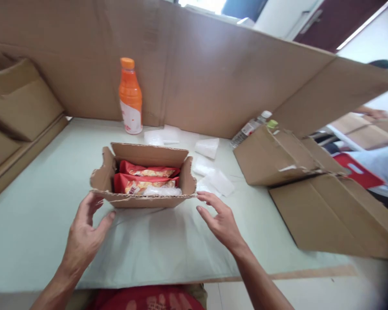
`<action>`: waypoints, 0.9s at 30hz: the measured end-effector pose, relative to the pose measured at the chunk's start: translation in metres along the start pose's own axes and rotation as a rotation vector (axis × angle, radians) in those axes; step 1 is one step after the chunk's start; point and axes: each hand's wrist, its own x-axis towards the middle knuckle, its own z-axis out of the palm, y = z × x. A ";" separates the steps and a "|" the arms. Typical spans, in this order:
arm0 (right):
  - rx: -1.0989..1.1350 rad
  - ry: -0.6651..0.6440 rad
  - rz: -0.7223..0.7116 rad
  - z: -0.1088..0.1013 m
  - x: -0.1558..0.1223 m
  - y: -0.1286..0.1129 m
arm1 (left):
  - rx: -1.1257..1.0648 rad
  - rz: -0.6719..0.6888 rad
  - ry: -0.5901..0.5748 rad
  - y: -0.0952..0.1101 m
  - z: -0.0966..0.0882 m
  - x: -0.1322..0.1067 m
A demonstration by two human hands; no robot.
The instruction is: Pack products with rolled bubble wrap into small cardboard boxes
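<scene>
A small open cardboard box (145, 202) sits on the pale green table cover in front of me, its flaps standing up. Inside lie two red snack bags, a rear bag (148, 171) and a front bag (139, 184). Clear, crinkled plastic packing (161, 190) rests against the front one. My left hand (86, 230) is at the box's front left corner, fingers apart and curved, the fingertips partly behind the flap. At the front right corner, my right hand (221, 221) is open with thumb and fingers spread, very near the cardboard. Neither hand holds anything.
An orange bottle (131, 101) stands behind the box. Pieces of clear plastic packing (216, 181) lie to its right. Farther right are a clear bottle (248, 129) and larger cardboard boxes (330, 215). Cardboard walls (197, 73) enclose the table. Another person's hand (373, 113) shows at far right.
</scene>
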 end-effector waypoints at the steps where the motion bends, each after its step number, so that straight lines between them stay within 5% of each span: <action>1: -0.068 0.059 0.022 0.006 -0.006 0.014 | 0.004 -0.041 -0.014 -0.006 0.000 -0.001; 5: -0.378 0.194 0.322 0.004 -0.008 0.074 | 0.054 -0.072 -0.060 -0.020 -0.002 -0.003; 8: -0.464 0.075 0.524 -0.005 0.016 0.107 | 0.086 -0.108 -0.085 -0.022 -0.001 -0.005; 11: -0.459 -0.017 0.540 -0.002 0.053 0.121 | 0.099 -0.118 -0.083 -0.023 0.002 -0.007; 17: -0.425 -0.034 0.447 0.020 0.124 0.118 | 0.113 -0.192 -0.043 -0.029 -0.006 -0.007; 23: -0.358 0.003 0.262 0.065 0.202 0.079 | 0.131 -0.272 -0.011 -0.029 -0.008 -0.001; 27: -0.323 0.080 0.152 0.074 0.220 0.068 | 0.141 -0.332 0.010 -0.037 -0.004 0.004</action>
